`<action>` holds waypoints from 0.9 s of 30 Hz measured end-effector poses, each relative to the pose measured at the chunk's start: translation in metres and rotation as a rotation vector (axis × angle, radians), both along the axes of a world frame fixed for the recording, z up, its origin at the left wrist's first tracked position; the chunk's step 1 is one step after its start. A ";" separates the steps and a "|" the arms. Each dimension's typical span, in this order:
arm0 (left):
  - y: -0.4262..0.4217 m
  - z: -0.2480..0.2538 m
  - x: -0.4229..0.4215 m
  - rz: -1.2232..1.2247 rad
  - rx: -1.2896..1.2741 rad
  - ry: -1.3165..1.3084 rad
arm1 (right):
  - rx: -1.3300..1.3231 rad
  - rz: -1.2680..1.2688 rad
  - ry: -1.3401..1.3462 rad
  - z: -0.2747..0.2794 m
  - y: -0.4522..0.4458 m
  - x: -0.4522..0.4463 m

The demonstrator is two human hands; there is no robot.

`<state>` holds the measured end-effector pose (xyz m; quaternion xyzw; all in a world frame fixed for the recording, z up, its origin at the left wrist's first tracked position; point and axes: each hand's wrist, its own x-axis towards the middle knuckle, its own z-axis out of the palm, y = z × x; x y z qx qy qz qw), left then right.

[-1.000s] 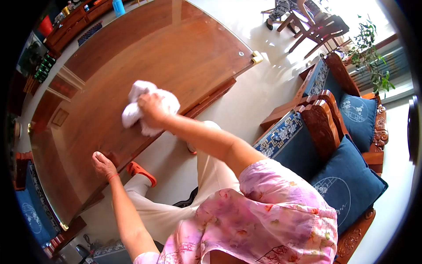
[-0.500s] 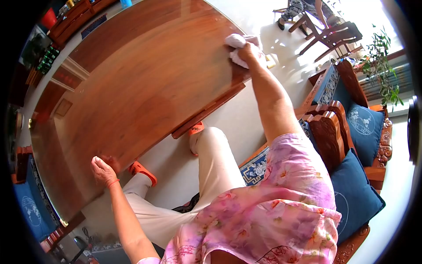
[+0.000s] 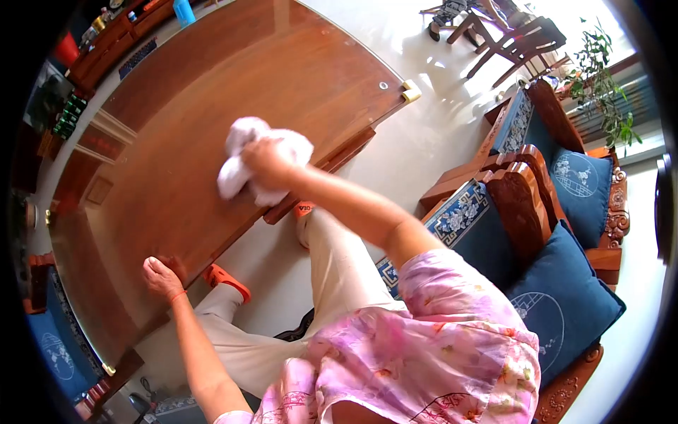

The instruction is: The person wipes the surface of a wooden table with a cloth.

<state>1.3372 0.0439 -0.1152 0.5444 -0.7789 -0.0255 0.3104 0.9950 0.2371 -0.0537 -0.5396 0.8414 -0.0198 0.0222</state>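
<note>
My right hand (image 3: 265,164) is closed on a bunched white cloth (image 3: 288,147), slightly blurred, over the glossy brown wooden tabletop (image 3: 191,120). Part of the cloth sticks out on either side of the fingers. Near the table's close edge at the lower left, my left hand (image 3: 163,278) rests on the surface, holding nothing, its fingers stretched out. A thin orange band circles that wrist.
Wooden armchairs with dark blue cushions (image 3: 565,311) stand to the right. A pale corner guard (image 3: 411,91) covers the table's far right corner. Beyond are a wooden chair (image 3: 515,49), a seated person's legs and a leafy plant (image 3: 600,85). A blue container (image 3: 183,12) is at the top.
My right hand has swept the white cloth from the table's far right corner leftward and nearer to me. My left hand has stayed almost in place.
</note>
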 end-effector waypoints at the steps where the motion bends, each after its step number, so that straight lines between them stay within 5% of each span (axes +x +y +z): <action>1: -0.006 0.000 0.005 0.006 -0.019 -0.032 | -0.132 0.195 0.058 -0.005 -0.013 0.041; 2: -0.007 -0.005 0.006 0.010 -0.020 -0.061 | -0.247 0.386 0.119 -0.010 -0.019 0.063; 4: -0.002 0.002 0.003 0.017 -0.046 -0.085 | -0.238 0.362 -0.034 -0.011 -0.014 0.055; 6: -0.002 -0.004 0.005 0.015 -0.042 -0.050 | -0.075 0.060 -0.020 -0.013 -0.001 0.021; 8: 0.002 0.001 0.003 0.020 -0.022 -0.027 | -0.203 -0.129 -0.299 -0.006 0.022 -0.042; 10: -0.001 -0.001 0.006 0.035 0.014 -0.032 | -0.274 -0.220 -0.005 -0.051 0.034 -0.112; 16: 0.010 0.014 0.000 0.094 0.115 -0.048 | -0.196 -0.686 -0.168 0.080 0.097 -0.165; 17: 0.009 0.009 0.006 0.042 0.111 -0.014 | -0.083 -0.648 -0.050 0.025 0.105 -0.236; 20: 0.003 0.000 0.010 -0.007 0.000 0.033 | -0.513 -0.516 -0.119 -0.068 0.126 -0.347; 23: 0.015 0.014 -0.004 0.056 -0.018 0.012 | -0.287 -0.663 0.092 -0.030 0.122 -0.317; 27: 0.020 0.020 -0.009 0.061 -0.013 0.038 | -0.335 -0.583 0.075 -0.011 0.130 -0.279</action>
